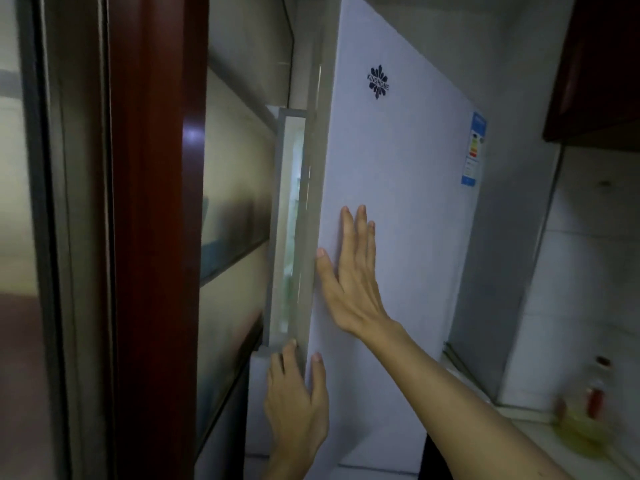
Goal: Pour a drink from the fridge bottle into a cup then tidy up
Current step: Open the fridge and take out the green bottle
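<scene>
— Two hands on the fridge door (408,202), mid-frame?
— Yes: the left hand (294,407) grips its lower edge, fingers tucked behind; the right hand (349,282) lies flat above.
— Inside?
— Only a bright slit (291,220), contents blurred. Red frame (156,237) crowds the left; hazy bottles (595,393) lower right.

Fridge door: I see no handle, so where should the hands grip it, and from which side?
Grip the fridge door by its free left edge, coming from the left. The lit gap there shows the door ajar, leaving room for fingers behind the edge, thumb in front. The left hand straddles that edge low down; the right hand lies flat on the face.
</scene>
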